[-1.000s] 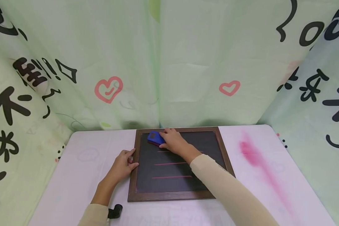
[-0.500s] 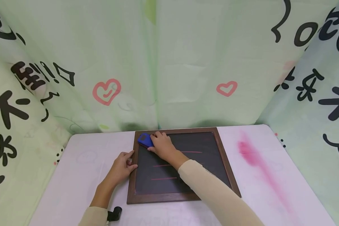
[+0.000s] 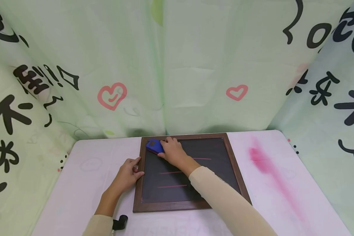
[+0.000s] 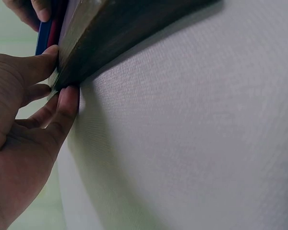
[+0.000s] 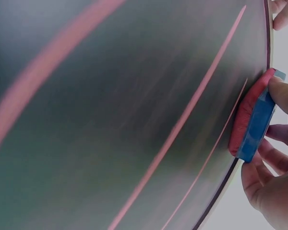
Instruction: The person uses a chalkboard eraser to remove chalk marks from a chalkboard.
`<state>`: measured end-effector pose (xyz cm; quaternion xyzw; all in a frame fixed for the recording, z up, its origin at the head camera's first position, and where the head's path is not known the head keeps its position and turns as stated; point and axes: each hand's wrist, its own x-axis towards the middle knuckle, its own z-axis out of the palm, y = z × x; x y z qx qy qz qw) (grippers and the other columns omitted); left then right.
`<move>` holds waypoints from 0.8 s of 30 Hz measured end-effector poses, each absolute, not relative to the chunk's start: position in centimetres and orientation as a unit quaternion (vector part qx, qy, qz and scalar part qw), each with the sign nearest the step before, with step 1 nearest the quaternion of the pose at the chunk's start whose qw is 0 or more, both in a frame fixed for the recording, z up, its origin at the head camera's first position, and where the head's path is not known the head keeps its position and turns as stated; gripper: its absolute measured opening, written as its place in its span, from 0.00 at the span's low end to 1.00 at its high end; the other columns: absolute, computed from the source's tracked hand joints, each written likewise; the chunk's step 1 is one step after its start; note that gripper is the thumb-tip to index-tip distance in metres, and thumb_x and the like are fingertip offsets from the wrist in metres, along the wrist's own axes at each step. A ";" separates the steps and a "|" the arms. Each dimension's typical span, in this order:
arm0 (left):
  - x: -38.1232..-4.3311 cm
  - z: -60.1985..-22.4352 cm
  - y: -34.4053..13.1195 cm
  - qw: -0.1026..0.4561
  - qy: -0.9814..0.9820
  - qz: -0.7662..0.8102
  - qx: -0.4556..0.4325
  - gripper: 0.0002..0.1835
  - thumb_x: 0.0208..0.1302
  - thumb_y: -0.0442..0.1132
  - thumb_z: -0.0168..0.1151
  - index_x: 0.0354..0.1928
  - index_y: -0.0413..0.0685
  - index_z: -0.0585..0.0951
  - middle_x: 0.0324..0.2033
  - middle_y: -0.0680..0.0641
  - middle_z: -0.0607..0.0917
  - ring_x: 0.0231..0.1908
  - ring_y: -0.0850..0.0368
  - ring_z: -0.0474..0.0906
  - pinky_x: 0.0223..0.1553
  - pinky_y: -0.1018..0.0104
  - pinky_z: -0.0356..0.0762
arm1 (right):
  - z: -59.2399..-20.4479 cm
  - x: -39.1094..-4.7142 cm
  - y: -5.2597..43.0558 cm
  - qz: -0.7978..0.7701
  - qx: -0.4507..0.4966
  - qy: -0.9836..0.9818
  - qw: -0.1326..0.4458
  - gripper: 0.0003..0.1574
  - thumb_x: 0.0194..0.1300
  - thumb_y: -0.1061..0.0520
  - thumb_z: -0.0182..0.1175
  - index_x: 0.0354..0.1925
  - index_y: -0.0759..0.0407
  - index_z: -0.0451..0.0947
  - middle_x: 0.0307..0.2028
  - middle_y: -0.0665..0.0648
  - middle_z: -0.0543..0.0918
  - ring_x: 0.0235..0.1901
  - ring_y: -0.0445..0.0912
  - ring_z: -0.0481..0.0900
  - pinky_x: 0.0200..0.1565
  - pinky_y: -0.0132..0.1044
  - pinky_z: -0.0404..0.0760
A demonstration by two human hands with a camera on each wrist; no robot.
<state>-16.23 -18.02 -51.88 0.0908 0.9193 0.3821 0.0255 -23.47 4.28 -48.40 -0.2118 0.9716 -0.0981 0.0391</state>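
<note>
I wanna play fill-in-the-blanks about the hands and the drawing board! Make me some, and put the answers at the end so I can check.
1. The right hand holds an eraser with a ____ top.
2. The left hand holds the wooden frame at the ____ side of the board.
3. In the right wrist view, ____ clear pink lines run across the board.

Missing words: blue; left; three.
</note>
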 end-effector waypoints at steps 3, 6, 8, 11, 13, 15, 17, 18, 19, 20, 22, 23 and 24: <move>-16.2 -51.9 -18.1 0.029 0.920 0.381 0.089 0.35 0.61 0.29 0.73 0.70 0.29 0.71 0.48 0.37 0.78 0.36 0.56 0.74 0.35 0.70 0.73 | -48.2 -23.6 4.9 -0.105 -0.208 0.971 0.048 0.39 0.73 0.41 0.63 0.72 0.59 0.71 0.62 0.63 0.75 0.60 0.59 0.74 0.59 0.54 0.78; -16.2 -51.8 -18.2 0.033 0.919 0.382 0.089 0.36 0.62 0.29 0.73 0.70 0.29 0.71 0.47 0.37 0.77 0.36 0.56 0.73 0.35 0.70 0.73 | -48.0 -23.6 5.7 -0.110 -0.205 0.971 0.052 0.39 0.73 0.42 0.63 0.72 0.60 0.71 0.62 0.64 0.74 0.60 0.61 0.73 0.60 0.55 0.77; -16.2 -51.7 -18.2 0.033 0.920 0.381 0.089 0.36 0.62 0.29 0.72 0.71 0.29 0.71 0.47 0.37 0.77 0.36 0.56 0.73 0.35 0.70 0.73 | -48.0 -23.7 6.3 -0.116 -0.204 0.971 0.051 0.39 0.72 0.43 0.64 0.72 0.61 0.71 0.62 0.65 0.75 0.60 0.61 0.73 0.60 0.56 0.77; -16.2 -51.7 -18.2 0.030 0.921 0.378 0.089 0.35 0.62 0.29 0.73 0.70 0.29 0.71 0.47 0.37 0.77 0.35 0.56 0.73 0.35 0.70 0.73 | -48.0 -23.7 7.4 -0.121 -0.202 0.971 0.045 0.39 0.72 0.44 0.65 0.71 0.62 0.72 0.61 0.66 0.75 0.59 0.61 0.74 0.59 0.57 0.77; -16.1 -51.7 -18.2 0.028 0.921 0.377 0.091 0.35 0.61 0.29 0.73 0.70 0.28 0.71 0.46 0.37 0.77 0.35 0.56 0.73 0.34 0.69 0.73 | -48.2 -23.6 8.2 -0.121 -0.201 0.971 0.043 0.39 0.71 0.44 0.66 0.71 0.62 0.72 0.61 0.66 0.75 0.59 0.61 0.74 0.59 0.57 0.77; -16.1 -51.7 -18.2 0.026 0.922 0.375 0.094 0.35 0.61 0.29 0.73 0.69 0.28 0.72 0.45 0.37 0.77 0.35 0.56 0.72 0.34 0.69 0.72 | -48.4 -23.6 9.1 -0.120 -0.200 0.971 0.042 0.39 0.71 0.44 0.66 0.72 0.62 0.72 0.61 0.66 0.75 0.59 0.61 0.74 0.59 0.57 0.77; -16.1 -51.7 -18.2 0.023 0.922 0.375 0.095 0.35 0.61 0.28 0.73 0.69 0.28 0.72 0.45 0.37 0.77 0.35 0.56 0.73 0.34 0.69 0.72 | -48.5 -23.6 10.0 -0.119 -0.200 0.972 0.042 0.40 0.71 0.43 0.66 0.72 0.62 0.71 0.61 0.66 0.75 0.59 0.61 0.74 0.59 0.57 0.77; -16.1 -51.7 -18.2 0.021 0.922 0.375 0.097 0.34 0.61 0.29 0.73 0.69 0.28 0.72 0.45 0.37 0.77 0.35 0.56 0.73 0.34 0.69 0.72 | -48.5 -23.6 10.5 -0.121 -0.199 0.971 0.044 0.40 0.71 0.44 0.66 0.72 0.62 0.71 0.61 0.66 0.75 0.59 0.61 0.74 0.60 0.57 0.76; -16.1 -51.7 -18.1 0.021 0.922 0.374 0.096 0.35 0.61 0.28 0.73 0.69 0.28 0.72 0.45 0.37 0.77 0.35 0.56 0.73 0.35 0.69 0.72 | -48.5 -23.6 11.0 -0.123 -0.199 0.971 0.043 0.40 0.71 0.44 0.66 0.72 0.62 0.71 0.61 0.66 0.75 0.59 0.62 0.74 0.60 0.57 0.76; -16.1 -51.7 -18.1 0.019 0.922 0.374 0.099 0.35 0.61 0.29 0.73 0.69 0.28 0.73 0.45 0.37 0.77 0.35 0.56 0.73 0.35 0.68 0.72 | -48.5 -23.6 11.5 -0.124 -0.198 0.971 0.043 0.40 0.71 0.44 0.66 0.72 0.62 0.71 0.61 0.66 0.75 0.59 0.62 0.74 0.60 0.57 0.76; -16.1 -51.6 -18.1 0.021 0.922 0.375 0.098 0.35 0.61 0.29 0.73 0.69 0.29 0.72 0.45 0.37 0.77 0.35 0.55 0.73 0.35 0.68 0.72 | -48.4 -23.5 12.6 -0.127 -0.194 0.972 0.042 0.40 0.71 0.45 0.66 0.72 0.63 0.70 0.61 0.67 0.75 0.59 0.62 0.74 0.60 0.58 0.76; -16.1 -51.6 -18.1 0.022 0.922 0.375 0.098 0.35 0.61 0.29 0.73 0.69 0.28 0.72 0.45 0.37 0.77 0.35 0.55 0.73 0.35 0.68 0.72 | -48.4 -23.5 13.2 -0.127 -0.192 0.972 0.041 0.40 0.71 0.45 0.66 0.73 0.63 0.70 0.61 0.67 0.75 0.59 0.62 0.74 0.59 0.58 0.76; -16.1 -51.6 -18.1 0.023 0.921 0.375 0.098 0.35 0.61 0.29 0.73 0.69 0.28 0.72 0.46 0.37 0.77 0.35 0.55 0.73 0.35 0.68 0.72 | -48.4 -23.4 13.9 -0.128 -0.191 0.972 0.037 0.40 0.71 0.45 0.67 0.72 0.63 0.71 0.60 0.67 0.76 0.58 0.62 0.74 0.59 0.58 0.76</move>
